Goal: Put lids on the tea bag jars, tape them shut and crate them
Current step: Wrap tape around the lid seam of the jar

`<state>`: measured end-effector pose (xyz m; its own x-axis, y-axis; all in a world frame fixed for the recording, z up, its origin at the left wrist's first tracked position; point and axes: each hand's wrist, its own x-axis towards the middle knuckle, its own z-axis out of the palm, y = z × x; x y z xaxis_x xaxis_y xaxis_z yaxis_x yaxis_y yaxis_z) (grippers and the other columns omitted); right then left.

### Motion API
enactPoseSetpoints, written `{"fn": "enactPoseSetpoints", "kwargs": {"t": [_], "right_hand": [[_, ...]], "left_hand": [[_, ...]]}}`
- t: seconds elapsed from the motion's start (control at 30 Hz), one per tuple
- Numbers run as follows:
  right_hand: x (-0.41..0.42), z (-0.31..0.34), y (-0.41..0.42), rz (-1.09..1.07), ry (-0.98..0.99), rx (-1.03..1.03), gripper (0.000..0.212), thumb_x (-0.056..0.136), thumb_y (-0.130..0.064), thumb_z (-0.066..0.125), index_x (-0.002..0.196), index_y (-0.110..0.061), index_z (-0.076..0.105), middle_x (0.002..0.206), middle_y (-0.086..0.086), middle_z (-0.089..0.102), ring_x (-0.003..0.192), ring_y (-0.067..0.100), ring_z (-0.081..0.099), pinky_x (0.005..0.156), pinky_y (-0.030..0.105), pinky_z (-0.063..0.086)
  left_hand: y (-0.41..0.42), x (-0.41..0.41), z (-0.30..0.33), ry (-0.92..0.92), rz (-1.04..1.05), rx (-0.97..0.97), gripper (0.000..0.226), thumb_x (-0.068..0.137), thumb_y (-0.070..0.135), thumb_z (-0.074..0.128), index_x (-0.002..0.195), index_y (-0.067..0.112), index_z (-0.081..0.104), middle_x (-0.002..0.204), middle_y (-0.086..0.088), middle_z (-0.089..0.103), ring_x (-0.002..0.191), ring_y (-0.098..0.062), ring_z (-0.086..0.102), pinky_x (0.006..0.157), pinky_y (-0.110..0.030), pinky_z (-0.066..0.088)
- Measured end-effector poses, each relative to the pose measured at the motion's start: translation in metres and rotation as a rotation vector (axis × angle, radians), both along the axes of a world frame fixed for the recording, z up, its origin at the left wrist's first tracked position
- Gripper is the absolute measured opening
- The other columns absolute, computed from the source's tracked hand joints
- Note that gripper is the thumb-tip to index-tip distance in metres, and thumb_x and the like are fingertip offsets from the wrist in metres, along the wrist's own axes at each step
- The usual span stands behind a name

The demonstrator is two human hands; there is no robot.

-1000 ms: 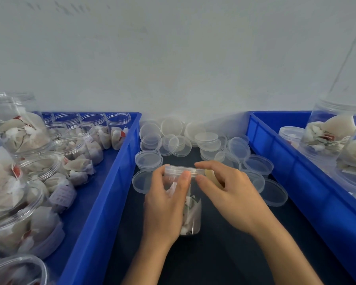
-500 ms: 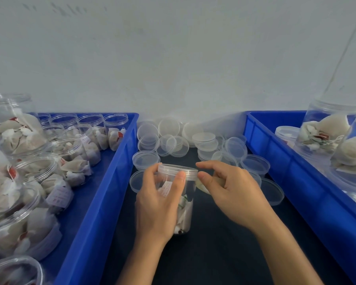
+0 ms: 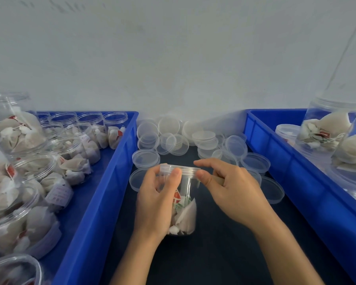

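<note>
1. Jar (image 3: 182, 204) stands upright on dark mat (image 3: 224, 254), centre, between the two blue crates. Lid (image 3: 179, 169) is already on its mouth; can't tell if fully seated.
2. Your left hand (image 3: 156, 202) wraps jar's upper wall, thumb up at lid rim. Prob. to stop jar turning while the other hand works the rim.
3. Your right hand (image 3: 232, 190) is curled: forefinger tip and thumb pinch lid's right edge. A tan strip shows behind the fingers; looks like tape, not certain. If so, you're at the taping step for this jar.
4. Loose lids (image 3: 169, 138) piled at back of mat, near both hands, so reach is short.
5. Left crate (image 3: 103, 202) holds open jars w/ tea bags, no lids = supply, I judge. Right crate (image 3: 296, 171) holds lidded jars, some lying on sides = finished, I judge.
6. Hidden/unclear: left palm covers much of jar wall; tape on the seam is not visible (clear on clear). Tape roll not seen. Both crates cut off by frame edges; jar counts unknown.
</note>
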<state>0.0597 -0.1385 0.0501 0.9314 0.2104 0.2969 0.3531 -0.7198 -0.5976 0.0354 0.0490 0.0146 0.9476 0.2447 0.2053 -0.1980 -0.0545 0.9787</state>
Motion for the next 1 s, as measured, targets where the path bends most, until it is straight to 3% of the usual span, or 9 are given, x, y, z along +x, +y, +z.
{"fn": "enactPoseSetpoints", "kwargs": {"t": [0.1, 0.2, 0.3, 0.43, 0.53, 0.6, 0.8, 0.9, 1.0], "right_hand": [[-0.001, 0.002, 0.001, 0.049, 0.091, 0.002, 0.055, 0.085, -0.087, 0.029, 0.133, -0.068, 0.050, 0.083, -0.029, 0.069, 0.089, -0.007, 0.064, 0.080, 0.030, 0.054], [-0.003, 0.007, 0.002, 0.082, 0.174, 0.042, 0.062, 0.080, -0.090, 0.027, 0.134, -0.070, 0.049, 0.108, -0.027, 0.072, 0.112, -0.002, 0.063, 0.099, 0.041, 0.055], [-0.004, 0.009, 0.002, 0.056, 0.162, 0.047, 0.052, 0.088, -0.084, 0.035, 0.133, -0.066, 0.055, 0.094, -0.031, 0.071, 0.102, -0.002, 0.066, 0.096, 0.041, 0.057], [-0.009, 0.013, 0.004, 0.019, 0.123, 0.034, 0.066, 0.080, -0.088, 0.030, 0.134, -0.062, 0.058, 0.110, -0.033, 0.072, 0.111, -0.004, 0.064, 0.099, 0.039, 0.057], [-0.012, 0.012, 0.007, -0.014, 0.062, -0.003, 0.066, 0.082, -0.088, 0.028, 0.134, -0.061, 0.058, 0.101, -0.030, 0.074, 0.105, -0.004, 0.066, 0.094, 0.036, 0.057], [-0.014, 0.011, 0.010, -0.043, 0.003, -0.044, 0.062, 0.087, -0.086, 0.030, 0.135, -0.060, 0.058, 0.086, -0.028, 0.073, 0.093, -0.004, 0.066, 0.087, 0.031, 0.056], [-0.016, 0.007, 0.018, -0.062, -0.095, -0.079, 0.052, 0.093, -0.078, 0.035, 0.138, -0.060, 0.054, 0.067, -0.024, 0.064, 0.072, -0.001, 0.061, 0.074, 0.027, 0.049], [-0.013, 0.005, 0.011, 0.047, -0.006, -0.020, 0.040, 0.104, -0.060, 0.039, 0.144, -0.059, 0.048, 0.061, -0.018, 0.059, 0.065, 0.001, 0.058, 0.069, 0.029, 0.045], [-0.009, 0.004, 0.003, 0.119, 0.044, 0.074, 0.038, 0.109, -0.042, 0.044, 0.143, -0.058, 0.050, 0.062, -0.009, 0.052, 0.060, 0.004, 0.051, 0.064, 0.025, 0.039]], "left_hand": [[0.004, 0.001, 0.000, -0.010, -0.072, -0.040, 0.059, 0.084, 0.072, 0.063, 0.119, 0.025, 0.069, 0.108, 0.007, 0.077, 0.100, -0.009, 0.075, 0.077, -0.024, 0.057], [0.003, 0.003, -0.002, 0.008, -0.118, -0.050, 0.068, 0.078, 0.078, 0.058, 0.120, 0.026, 0.068, 0.109, 0.008, 0.076, 0.102, -0.009, 0.074, 0.078, -0.023, 0.058], [0.001, 0.003, -0.005, 0.020, -0.145, -0.057, 0.070, 0.076, 0.079, 0.059, 0.129, 0.034, 0.057, 0.114, 0.015, 0.073, 0.108, -0.008, 0.073, 0.084, -0.029, 0.058], [-0.003, -0.002, -0.001, -0.034, -0.058, 0.116, 0.051, 0.073, 0.079, 0.064, 0.113, 0.057, 0.041, 0.110, 0.036, 0.064, 0.097, 0.003, 0.072, 0.074, -0.015, 0.057], [-0.004, -0.004, 0.000, -0.089, 0.112, 0.188, 0.051, 0.071, 0.078, 0.067, 0.110, 0.049, 0.051, 0.108, 0.033, 0.066, 0.089, 0.005, 0.072, 0.066, -0.022, 0.059], [-0.005, -0.005, -0.001, -0.099, 0.143, 0.192, 0.052, 0.074, 0.077, 0.065, 0.112, 0.043, 0.057, 0.108, 0.028, 0.070, 0.089, 0.003, 0.073, 0.074, -0.028, 0.059], [-0.010, -0.005, 0.000, -0.101, 0.097, 0.179, 0.056, 0.081, 0.080, 0.056, 0.125, 0.048, 0.049, 0.115, 0.034, 0.068, 0.100, 0.009, 0.069, 0.081, -0.025, 0.052], [-0.010, -0.004, 0.000, -0.116, 0.098, 0.127, 0.057, 0.085, 0.078, 0.055, 0.127, 0.041, 0.051, 0.115, 0.028, 0.069, 0.100, 0.003, 0.070, 0.082, -0.028, 0.056], [-0.010, -0.004, 0.001, -0.117, 0.102, 0.073, 0.053, 0.088, 0.073, 0.054, 0.125, 0.036, 0.054, 0.112, 0.033, 0.067, 0.095, 0.004, 0.070, 0.073, -0.018, 0.056]]}}
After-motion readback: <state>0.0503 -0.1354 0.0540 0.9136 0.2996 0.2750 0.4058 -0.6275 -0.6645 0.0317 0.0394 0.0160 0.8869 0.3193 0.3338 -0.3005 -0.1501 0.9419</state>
